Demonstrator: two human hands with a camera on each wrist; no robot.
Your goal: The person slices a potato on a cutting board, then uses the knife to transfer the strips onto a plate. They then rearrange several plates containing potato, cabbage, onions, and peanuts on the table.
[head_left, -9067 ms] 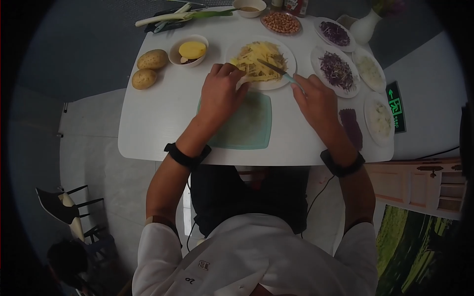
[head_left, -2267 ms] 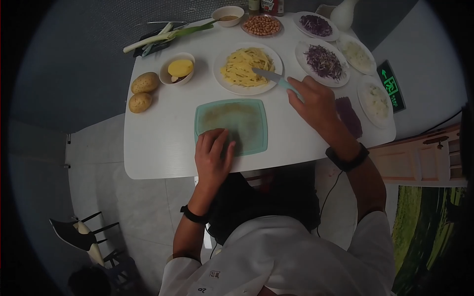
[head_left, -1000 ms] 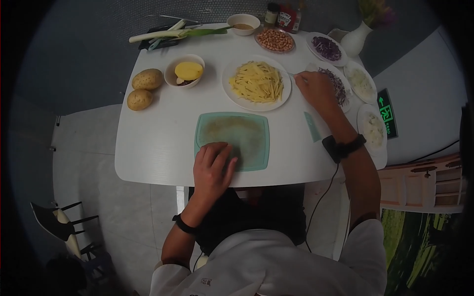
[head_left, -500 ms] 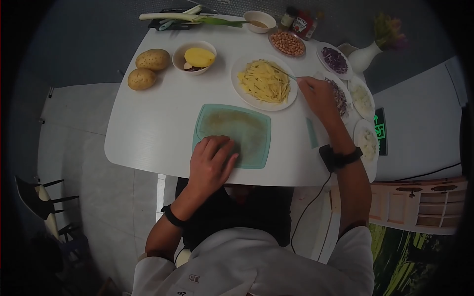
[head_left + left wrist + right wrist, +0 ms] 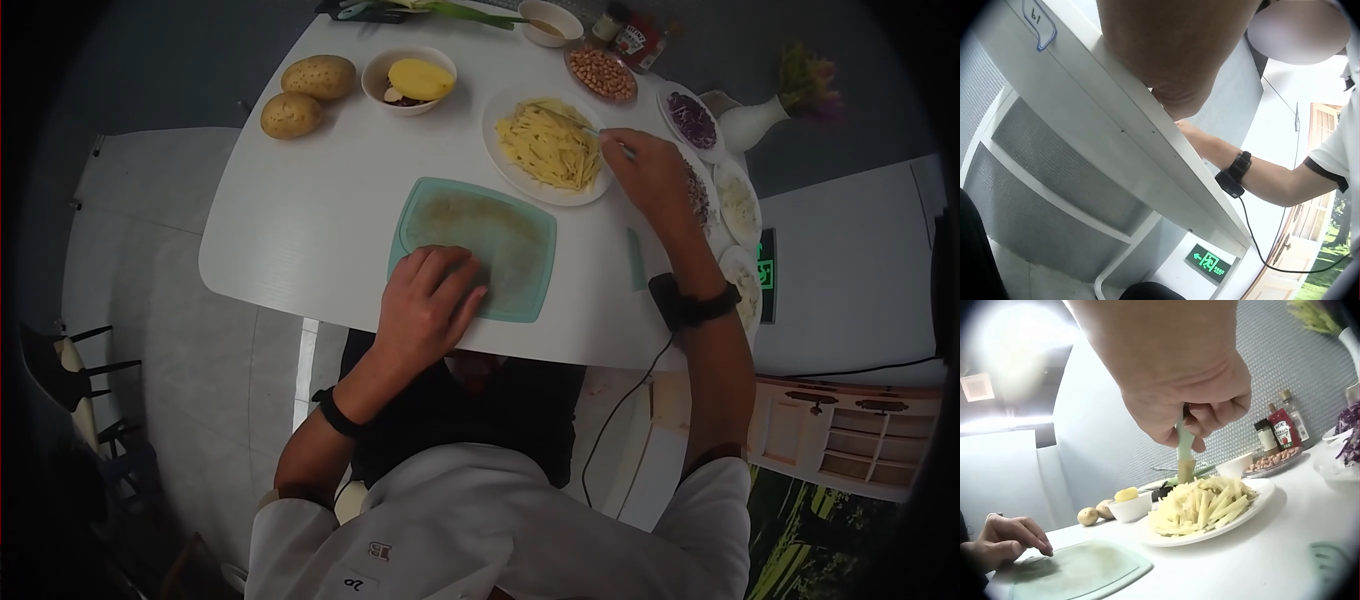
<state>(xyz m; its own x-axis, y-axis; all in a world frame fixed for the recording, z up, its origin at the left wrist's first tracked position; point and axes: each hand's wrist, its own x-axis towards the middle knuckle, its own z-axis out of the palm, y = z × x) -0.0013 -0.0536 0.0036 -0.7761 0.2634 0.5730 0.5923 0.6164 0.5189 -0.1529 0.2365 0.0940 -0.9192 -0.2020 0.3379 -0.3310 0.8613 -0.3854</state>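
My right hand (image 5: 645, 170) grips a knife (image 5: 1185, 445) by its mint handle. The blade points down into the far right side of a heap of potato strips (image 5: 548, 150) on a white plate (image 5: 500, 172). My left hand (image 5: 428, 305) rests loosely on the near left part of a mint cutting board (image 5: 515, 235), fingers slightly bent and holding nothing. In the right wrist view the left hand (image 5: 1013, 540) lies at the board's edge. A flat mint slotted piece (image 5: 637, 260) lies on the table beside my right forearm.
Two whole potatoes (image 5: 318, 76) and a bowl (image 5: 378, 98) with a peeled potato stand at the far left. Beyond the plate are peanuts (image 5: 600, 75), a brown-filled bowl (image 5: 550, 22) and bottles (image 5: 640, 40). Plates of shredded vegetables (image 5: 738, 205) line the right side.
My left hand has gone from the potato plate down to the cutting board. My right hand has shifted right and turned the knife from lying across the strips to pointing down into them.
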